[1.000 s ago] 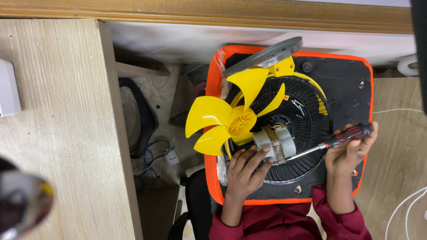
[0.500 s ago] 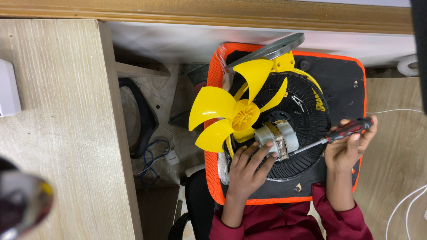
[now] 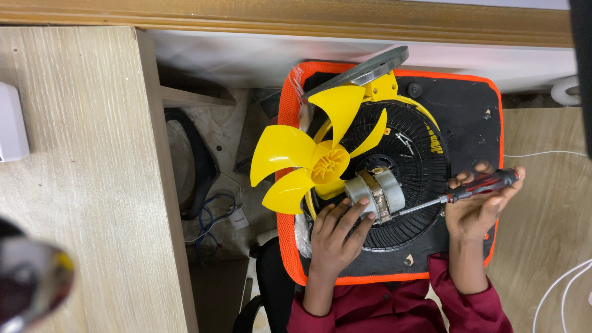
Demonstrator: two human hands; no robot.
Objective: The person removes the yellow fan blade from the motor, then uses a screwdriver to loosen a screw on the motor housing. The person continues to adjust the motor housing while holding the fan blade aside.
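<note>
Right hand [image 3: 478, 213] clamped on red-black screwdriver [image 3: 468, 189] handle, shaft angled left, tip at silver motor [image 3: 375, 193]. Left hand [image 3: 336, 237] fingers spread, pressing motor underside, not closed round it. Motor sits between both hands on black fan grille [image 3: 410, 179]; yellow fan blade [image 3: 311, 157] just left of motor. Grille lies on orange-rimmed black seat [image 3: 465, 105].

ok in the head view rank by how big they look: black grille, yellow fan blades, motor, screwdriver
1. black grille
2. yellow fan blades
3. screwdriver, long but thin, held in the right hand
4. motor, touched by the left hand; close to the screwdriver, unsure
</note>
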